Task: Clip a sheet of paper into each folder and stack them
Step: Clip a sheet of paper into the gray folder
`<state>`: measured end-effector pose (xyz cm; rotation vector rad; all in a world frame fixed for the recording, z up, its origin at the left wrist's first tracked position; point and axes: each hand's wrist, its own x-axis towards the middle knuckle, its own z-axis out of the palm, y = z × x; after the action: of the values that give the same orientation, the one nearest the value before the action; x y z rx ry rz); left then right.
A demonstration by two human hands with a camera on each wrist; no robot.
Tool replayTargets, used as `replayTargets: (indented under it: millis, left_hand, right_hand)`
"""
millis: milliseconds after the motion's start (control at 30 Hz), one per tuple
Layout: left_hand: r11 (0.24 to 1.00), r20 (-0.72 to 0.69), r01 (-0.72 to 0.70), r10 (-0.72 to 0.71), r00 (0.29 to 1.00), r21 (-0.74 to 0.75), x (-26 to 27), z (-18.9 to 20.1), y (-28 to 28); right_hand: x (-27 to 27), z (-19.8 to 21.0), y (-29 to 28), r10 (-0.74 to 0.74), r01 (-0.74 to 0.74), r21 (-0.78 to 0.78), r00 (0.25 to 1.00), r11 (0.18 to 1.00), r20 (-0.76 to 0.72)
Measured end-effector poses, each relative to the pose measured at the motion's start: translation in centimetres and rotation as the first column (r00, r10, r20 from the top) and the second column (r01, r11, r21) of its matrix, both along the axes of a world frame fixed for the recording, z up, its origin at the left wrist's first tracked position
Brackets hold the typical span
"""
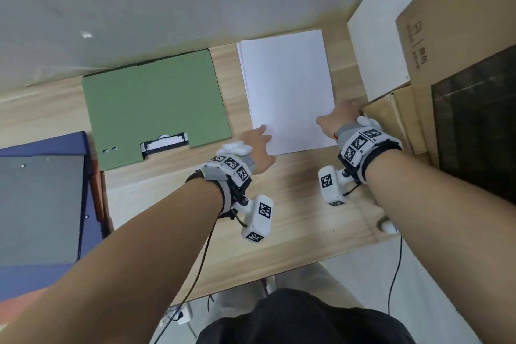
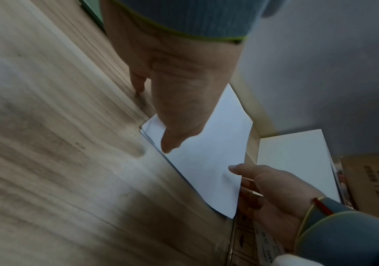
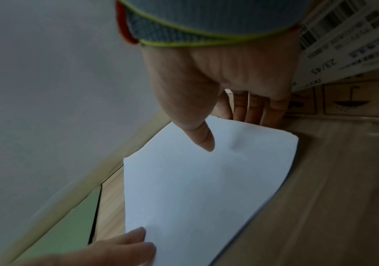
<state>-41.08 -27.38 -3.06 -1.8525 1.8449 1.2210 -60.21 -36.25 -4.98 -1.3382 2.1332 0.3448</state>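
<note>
A stack of white paper (image 1: 287,86) lies on the wooden table, right of a closed green folder (image 1: 153,106) whose metal clip (image 1: 164,142) faces me. My left hand (image 1: 265,145) rests at the stack's near left corner, thumb on the top sheet (image 2: 206,153) and a finger on the table. My right hand (image 1: 336,113) pinches the top sheet's right edge near the front corner. Its thumb lies on top and its fingers (image 3: 252,111) are underneath. The sheet (image 3: 195,189) bows up slightly there.
Blue and grey folders (image 1: 42,204) are piled at the table's left edge. A white box (image 1: 385,36) and cardboard boxes (image 1: 460,50) stand close against the paper's right side. The wall runs just behind the folder and paper.
</note>
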Motion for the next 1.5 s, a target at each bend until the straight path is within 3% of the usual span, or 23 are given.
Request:
replayTargets:
  millis: [200,300,400,500,600,700,767,867,1033,1100,1167,1233,1267,1300,1400,1433,1500]
  left_hand:
    - [1.0,0.032,0.006,-0.006,0.999,-0.016,-0.4,0.4,-0.2]
    - [1.0,0.007,-0.012,0.012,1.0,-0.005,-0.2,0.0,-0.2]
    - [0.981,-0.122,-0.196,0.195,0.973,0.004,0.2,-0.7,0.2]
    - [0.853,-0.247,-0.52,0.499,0.831,-0.028,0.9,-0.6,0.1]
    - [0.691,-0.296,-0.714,0.71,0.639,0.113,2.0,-0.1,-0.3]
    - [0.518,-0.332,-0.789,0.846,0.417,0.331,4.1,1.2,0.0]
    - [0.443,-0.343,-0.773,0.888,0.307,0.454,5.6,2.4,0.6]
    - [0.371,-0.392,-0.758,0.905,0.166,0.536,7.8,4.1,1.6]
    - [0.332,-0.512,-0.837,0.856,0.073,0.436,15.5,6.9,6.2]
    - [0.377,-0.521,-0.836,0.843,0.132,0.399,17.8,7.3,8.1]
    - [0.441,-0.503,-0.842,0.828,0.248,0.31,19.5,7.4,9.9]
    - [0.502,-0.452,-0.833,0.814,0.364,0.234,20.6,7.8,11.2]
    - [0.486,-0.43,-0.853,0.823,0.372,0.193,21.9,8.0,12.6]
    - [0.428,-0.41,-0.893,0.846,0.341,0.14,23.3,7.9,14.0]
    - [0.12,-0.238,-0.991,0.962,0.132,-0.064,28.1,6.6,18.5]
    - [0.052,-0.142,-0.993,0.988,0.066,-0.104,29.8,6.0,20.3]
    - [-0.008,0.085,-0.995,0.996,-0.017,-0.1,33.0,5.4,23.5]
  right_hand:
    - [-0.3,-0.2,0.6,0.008,0.011,-0.129,0.99,0.992,0.143]
    - [-0.1,1.0,0.8,-0.062,0.085,-0.088,0.969,0.993,0.239]
    - [-0.4,1.6,1.1,-0.093,0.118,-0.055,0.936,0.991,0.339]
    - [0.4,4.0,1.4,-0.031,0.108,-0.12,0.855,0.987,0.517]
    - [1.4,7.0,1.9,0.052,0.057,-0.136,0.728,0.989,0.683]
    - [3.4,10.1,2.5,0.078,-0.034,-0.071,0.554,0.997,0.829]
    - [5.4,12.0,2.8,0.068,-0.111,-0.019,0.463,0.994,0.884]
    - [7.9,13.7,3.3,0.053,-0.214,0.036,0.398,0.976,0.916]
    - [12.7,14.1,4.4,0.011,-0.212,0.089,0.43,0.973,0.903]
    - [14.1,13.6,4.9,-0.078,-0.117,0.142,0.434,0.983,0.898]
    - [15.5,12.7,5.6,-0.13,-0.038,0.166,0.462,0.985,0.877]
    - [17.0,11.8,6.2,-0.106,-0.016,0.133,0.518,0.991,0.849]
    - [18.7,11.3,6.9,-0.061,-0.037,0.099,0.566,0.994,0.822]
    - [20.5,11.0,7.7,-0.01,-0.061,0.06,0.607,0.996,0.795]
    - [24.4,9.7,8.8,0.154,-0.126,-0.091,0.726,0.988,0.67]
    - [25.6,9.2,9.2,0.206,-0.165,-0.124,0.751,0.979,0.627]
    - [27.5,8.1,9.9,0.297,-0.268,-0.136,0.78,0.954,0.55]
